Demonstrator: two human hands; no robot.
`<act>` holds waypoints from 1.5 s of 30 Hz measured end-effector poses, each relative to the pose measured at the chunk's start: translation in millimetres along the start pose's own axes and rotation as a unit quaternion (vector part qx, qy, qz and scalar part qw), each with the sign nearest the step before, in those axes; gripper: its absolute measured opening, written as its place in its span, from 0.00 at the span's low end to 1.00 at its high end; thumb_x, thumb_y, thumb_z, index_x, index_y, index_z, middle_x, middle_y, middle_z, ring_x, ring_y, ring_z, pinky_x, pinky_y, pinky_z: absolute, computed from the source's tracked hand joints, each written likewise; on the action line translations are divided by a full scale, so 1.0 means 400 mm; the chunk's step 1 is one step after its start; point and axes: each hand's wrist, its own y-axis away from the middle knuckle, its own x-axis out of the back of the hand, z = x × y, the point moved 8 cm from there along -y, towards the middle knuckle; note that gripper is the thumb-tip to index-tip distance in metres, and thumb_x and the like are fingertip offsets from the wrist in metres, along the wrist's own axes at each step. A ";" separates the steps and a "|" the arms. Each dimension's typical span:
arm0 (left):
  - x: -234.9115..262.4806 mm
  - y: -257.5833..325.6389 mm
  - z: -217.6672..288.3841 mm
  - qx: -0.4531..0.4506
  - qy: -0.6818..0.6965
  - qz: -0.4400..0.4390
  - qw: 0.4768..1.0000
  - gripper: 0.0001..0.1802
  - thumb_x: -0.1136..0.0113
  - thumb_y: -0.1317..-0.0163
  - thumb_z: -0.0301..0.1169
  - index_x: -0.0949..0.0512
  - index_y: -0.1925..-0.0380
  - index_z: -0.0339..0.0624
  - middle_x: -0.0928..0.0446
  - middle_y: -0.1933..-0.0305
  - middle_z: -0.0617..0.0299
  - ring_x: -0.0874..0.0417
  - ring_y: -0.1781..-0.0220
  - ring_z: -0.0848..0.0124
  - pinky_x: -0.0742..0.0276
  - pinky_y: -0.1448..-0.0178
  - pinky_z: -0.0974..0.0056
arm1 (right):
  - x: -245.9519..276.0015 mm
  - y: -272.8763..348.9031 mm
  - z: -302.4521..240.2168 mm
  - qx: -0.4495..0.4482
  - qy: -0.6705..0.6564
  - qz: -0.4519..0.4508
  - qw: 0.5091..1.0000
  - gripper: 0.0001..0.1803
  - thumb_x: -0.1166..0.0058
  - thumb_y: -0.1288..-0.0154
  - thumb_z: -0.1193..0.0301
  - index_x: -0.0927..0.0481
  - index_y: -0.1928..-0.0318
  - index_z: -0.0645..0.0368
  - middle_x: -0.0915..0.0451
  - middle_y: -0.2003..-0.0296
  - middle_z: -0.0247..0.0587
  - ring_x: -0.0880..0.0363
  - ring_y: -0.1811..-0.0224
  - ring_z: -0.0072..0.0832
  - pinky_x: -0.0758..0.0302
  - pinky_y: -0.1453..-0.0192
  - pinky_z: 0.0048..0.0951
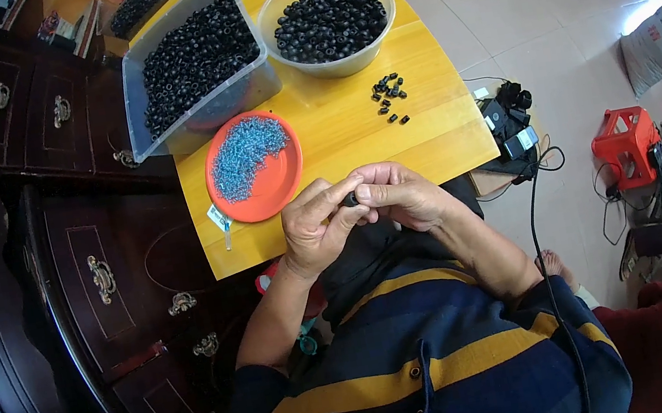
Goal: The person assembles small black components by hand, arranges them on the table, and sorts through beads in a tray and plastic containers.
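Observation:
Over the table's near edge my two hands meet, fingers closed together. Between them is a small black cylindrical part (350,200), its round end showing. My left hand (318,224) pinches it from the left. My right hand (404,194) closes on it from the other side, thumb against it; some fingertips are hidden. Just beyond my left hand lies an orange-red plate (285,181) with a heap of tiny clear-blue pieces (246,155). Several loose black parts (389,90) are scattered on the yellow table (353,128) farther off.
A clear rectangular bin (203,121) and a round tub (340,67), both full of black parts, stand at the back. Dark wooden drawers (77,284) line the left. A black cable (535,233) hangs at right. Red stools (628,148) and other people are farther right.

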 end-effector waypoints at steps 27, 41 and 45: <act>-0.047 -0.009 -0.038 0.058 0.080 -0.032 0.995 0.18 0.32 0.39 0.23 0.19 0.49 0.36 0.17 0.67 0.60 0.17 0.69 0.76 0.21 0.63 0.72 | 0.046 0.018 -0.002 0.025 -0.020 -0.011 0.999 0.11 0.37 0.33 0.62 0.18 0.61 0.57 0.20 0.69 0.28 0.27 0.69 0.15 0.30 0.62 0.18; -0.098 0.033 -0.159 0.227 0.204 -0.044 0.951 0.15 0.41 0.30 0.27 0.22 0.45 0.35 0.20 0.61 0.65 0.22 0.69 0.82 0.25 0.62 0.76 | 0.146 0.018 -0.008 0.092 0.128 0.079 0.984 0.08 0.38 0.32 0.67 0.19 0.58 0.58 0.20 0.66 0.26 0.25 0.66 0.13 0.26 0.60 0.19; -0.116 0.054 -0.235 0.335 0.224 -0.127 0.906 0.13 0.41 0.30 0.29 0.21 0.49 0.36 0.21 0.67 0.68 0.23 0.71 0.82 0.25 0.65 0.75 | 0.183 0.009 0.020 0.094 0.150 0.084 0.981 0.08 0.40 0.30 0.70 0.20 0.55 0.59 0.20 0.66 0.27 0.24 0.66 0.15 0.25 0.60 0.19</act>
